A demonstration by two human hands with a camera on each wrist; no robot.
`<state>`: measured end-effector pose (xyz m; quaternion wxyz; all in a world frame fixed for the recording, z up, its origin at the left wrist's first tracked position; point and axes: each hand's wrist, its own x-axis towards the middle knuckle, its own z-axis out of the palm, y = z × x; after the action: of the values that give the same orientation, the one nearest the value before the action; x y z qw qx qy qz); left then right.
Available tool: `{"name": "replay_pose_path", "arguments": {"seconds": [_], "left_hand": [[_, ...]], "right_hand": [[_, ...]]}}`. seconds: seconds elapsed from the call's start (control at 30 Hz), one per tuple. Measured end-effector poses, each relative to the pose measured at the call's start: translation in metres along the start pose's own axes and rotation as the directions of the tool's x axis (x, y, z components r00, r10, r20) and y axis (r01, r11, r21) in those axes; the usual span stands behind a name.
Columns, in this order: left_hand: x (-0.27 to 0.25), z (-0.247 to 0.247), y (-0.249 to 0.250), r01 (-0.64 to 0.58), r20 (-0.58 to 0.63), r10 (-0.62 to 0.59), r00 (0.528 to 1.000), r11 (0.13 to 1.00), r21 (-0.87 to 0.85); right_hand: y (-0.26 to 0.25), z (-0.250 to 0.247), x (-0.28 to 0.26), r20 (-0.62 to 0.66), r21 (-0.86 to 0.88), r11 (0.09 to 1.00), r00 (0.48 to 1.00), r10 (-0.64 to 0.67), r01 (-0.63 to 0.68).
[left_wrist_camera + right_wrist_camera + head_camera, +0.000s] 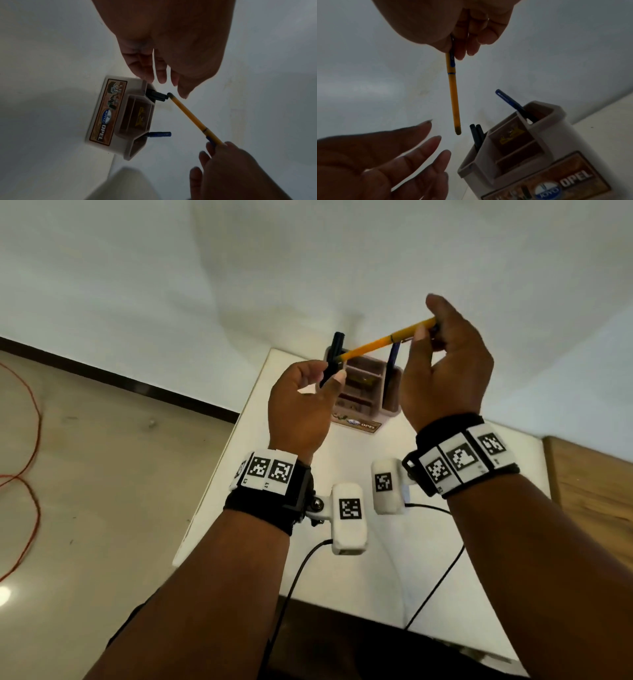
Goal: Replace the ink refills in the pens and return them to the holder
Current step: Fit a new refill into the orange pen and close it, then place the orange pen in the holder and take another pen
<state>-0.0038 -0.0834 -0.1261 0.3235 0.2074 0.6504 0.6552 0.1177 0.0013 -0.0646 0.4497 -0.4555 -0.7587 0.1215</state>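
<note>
A yellow pen (387, 339) with a blue clip is held up above the table. My right hand (430, 334) pinches its clip end, seen close in the right wrist view (459, 46). The pen's (453, 97) other end hangs free, just off the fingertips of my left hand (320, 376). The left hand's fingers (426, 146) are straight and hold nothing. Behind it stands the beige pen holder (388, 405) labelled OPEL. Two black pens (156, 96) stick out of its left slot and a blue pen (159, 134) out of its right slot.
The holder (109, 121) sits at the far end of a small white table (346, 460), against a white wall. Bare floor with an orange cable (32, 419) lies to the left. A wooden surface (596, 484) adjoins on the right. Black wrist-camera cables (294, 573) trail over the table's near edge.
</note>
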Motion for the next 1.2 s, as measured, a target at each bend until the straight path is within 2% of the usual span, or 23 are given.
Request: {"name": "replay_pose_path", "arguments": {"seconds": [0.1, 0.2, 0.43, 0.5, 0.6, 0.73, 0.87, 0.93, 0.97, 1.03, 1.13, 1.2], "left_hand": [[0.003, -0.003, -0.002, 0.053, -0.014, -0.054, 0.998, 0.996, -0.072], [0.007, -0.003, -0.007, 0.064, -0.012, -0.065, 0.998, 0.993, -0.097], [0.009, -0.001, -0.009, 0.063, 0.014, -0.061, 0.998, 0.993, -0.103], [0.009, -0.001, -0.010, 0.068, 0.012, -0.067, 0.998, 0.993, -0.096], [0.009, -0.001, -0.010, 0.071, 0.014, -0.070, 0.997, 0.994, -0.084], [0.010, -0.002, -0.010, 0.082, 0.010, -0.081, 0.997, 0.990, -0.112], [0.011, -0.002, -0.011, 0.076, 0.013, -0.075, 0.997, 0.992, -0.102], [0.011, 0.000, -0.010, 0.078, 0.016, -0.077, 0.997, 0.992, -0.104], [0.010, 0.000, -0.010, 0.077, 0.017, -0.076, 0.997, 0.991, -0.106], [0.010, 0.001, -0.008, 0.071, 0.017, -0.069, 0.997, 0.992, -0.108], [0.008, 0.001, -0.007, 0.065, 0.032, -0.061, 0.998, 0.989, -0.132], [0.007, 0.002, -0.006, 0.062, 0.047, -0.057, 0.997, 0.990, -0.126]], "right_hand": [[-0.004, 0.022, 0.012, 0.076, -0.082, 0.991, 0.993, -0.095, 0.101], [-0.004, 0.044, 0.020, 0.178, -0.150, 0.981, 0.979, -0.097, 0.124], [0.002, 0.053, 0.044, 0.195, -0.186, 0.973, 0.976, -0.101, 0.137], [0.004, 0.053, 0.045, 0.240, -0.218, 0.965, 0.967, -0.090, 0.144], [0.006, 0.059, 0.040, 0.353, -0.270, 0.950, 0.934, -0.054, 0.157], [0.010, 0.072, 0.028, 0.510, -0.312, 0.942, 0.858, 0.061, 0.119], [0.011, 0.081, 0.026, 0.610, -0.320, 0.943, 0.782, 0.126, 0.097], [0.010, 0.079, 0.026, 0.630, -0.308, 0.947, 0.765, 0.133, 0.089], [0.010, 0.076, 0.027, 0.617, -0.297, 0.952, 0.776, 0.133, 0.073], [0.014, 0.068, 0.028, 0.542, -0.269, 0.962, 0.834, 0.104, 0.055], [0.027, 0.052, 0.027, 0.365, -0.243, 0.965, 0.931, -0.005, 0.100], [0.039, 0.040, 0.030, 0.264, -0.255, 0.964, 0.964, -0.013, 0.083]]}}
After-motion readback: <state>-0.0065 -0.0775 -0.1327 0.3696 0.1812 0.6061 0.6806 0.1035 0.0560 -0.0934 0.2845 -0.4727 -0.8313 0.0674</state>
